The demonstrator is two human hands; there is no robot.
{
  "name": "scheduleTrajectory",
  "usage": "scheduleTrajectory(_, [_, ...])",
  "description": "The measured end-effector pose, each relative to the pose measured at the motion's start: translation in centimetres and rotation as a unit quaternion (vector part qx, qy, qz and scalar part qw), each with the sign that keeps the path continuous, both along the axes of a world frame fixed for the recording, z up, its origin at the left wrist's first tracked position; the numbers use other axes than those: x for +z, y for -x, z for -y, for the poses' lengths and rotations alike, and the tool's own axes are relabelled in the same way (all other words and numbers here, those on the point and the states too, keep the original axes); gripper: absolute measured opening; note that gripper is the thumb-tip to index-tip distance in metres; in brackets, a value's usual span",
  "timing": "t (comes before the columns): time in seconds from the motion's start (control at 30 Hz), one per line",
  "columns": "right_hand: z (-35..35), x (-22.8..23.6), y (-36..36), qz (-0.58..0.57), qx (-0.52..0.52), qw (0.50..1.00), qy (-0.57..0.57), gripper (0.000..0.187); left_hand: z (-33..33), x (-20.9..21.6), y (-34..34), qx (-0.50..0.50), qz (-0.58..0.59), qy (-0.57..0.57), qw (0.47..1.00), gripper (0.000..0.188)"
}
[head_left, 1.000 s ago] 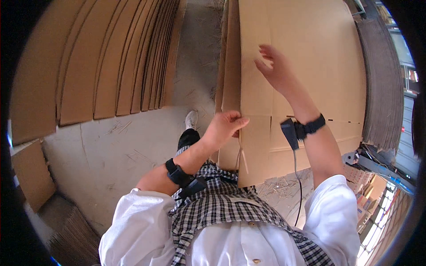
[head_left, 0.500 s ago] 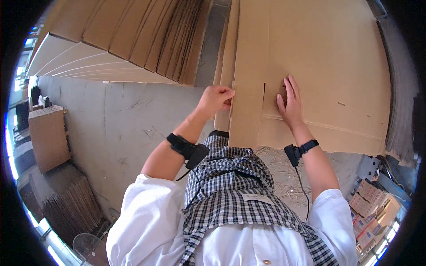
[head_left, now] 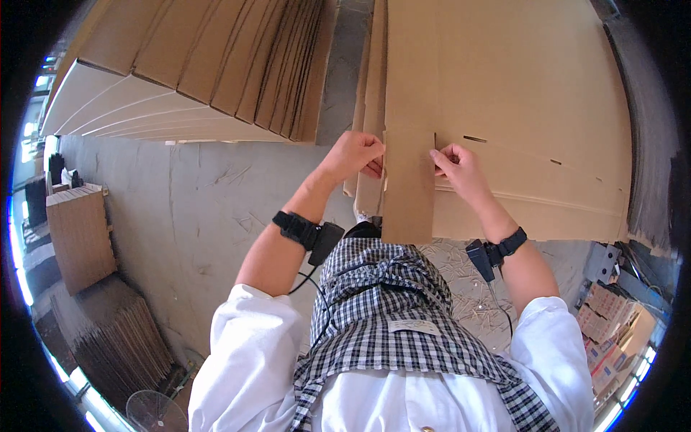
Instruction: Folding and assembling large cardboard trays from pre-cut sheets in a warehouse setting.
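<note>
A large brown cardboard sheet (head_left: 525, 79) lies flat before me, with narrow slots cut across its near part. Along its left side runs a cardboard flap (head_left: 409, 194), a strip whose near end reaches to my apron. My left hand (head_left: 360, 155) is closed on the flap's left edge, fingers curled under and partly hidden. At the slot on the flap's right edge, my right hand (head_left: 461, 171) pinches the cardboard between thumb and fingers. More cardboard layers (head_left: 371, 108) show beneath, left of the flap.
A row of folded cardboard boxes (head_left: 209, 65) stands at the far left. More cardboard stacks (head_left: 80, 234) are at the left, near a round fan (head_left: 152, 412). Dark stacked edges (head_left: 640, 137) border the sheet's right. Scraps (head_left: 468, 288) litter the floor; printed cartons (head_left: 608, 324) sit lower right.
My right hand has gone from lying flat on the sheet to pinching at the slot, moving slightly nearer. The flap has shifted a little right, with my left hand still at its edge.
</note>
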State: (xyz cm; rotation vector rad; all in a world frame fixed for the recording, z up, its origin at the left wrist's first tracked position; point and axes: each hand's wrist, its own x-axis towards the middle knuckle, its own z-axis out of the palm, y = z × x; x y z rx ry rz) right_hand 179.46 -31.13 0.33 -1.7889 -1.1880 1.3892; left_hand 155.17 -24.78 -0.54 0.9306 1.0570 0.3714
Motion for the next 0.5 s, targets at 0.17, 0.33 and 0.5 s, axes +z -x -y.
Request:
scheduleTrajectory(0.17, [0.4, 1.1, 0.4, -0.097, -0.091, 0.986, 0.099, 0.033, -1.3, 0.7, -0.4, -0.067, -0.016, 0.010, 0.998, 0.024])
scheduleTrajectory(0.33, [2.1, -0.9, 1.3, -0.105, -0.065, 0.985, 0.121, 0.024, 0.0, 0.6, -1.6, -0.031, -0.065, -0.004, 0.997, 0.023])
scheduleTrajectory(0.5, [2.2, -3.3, 2.1, -0.226, -0.099, 0.969, -0.002, 0.030, -0.4, -0.4, -2.7, -0.014, -0.224, -0.029, 0.974, 0.022])
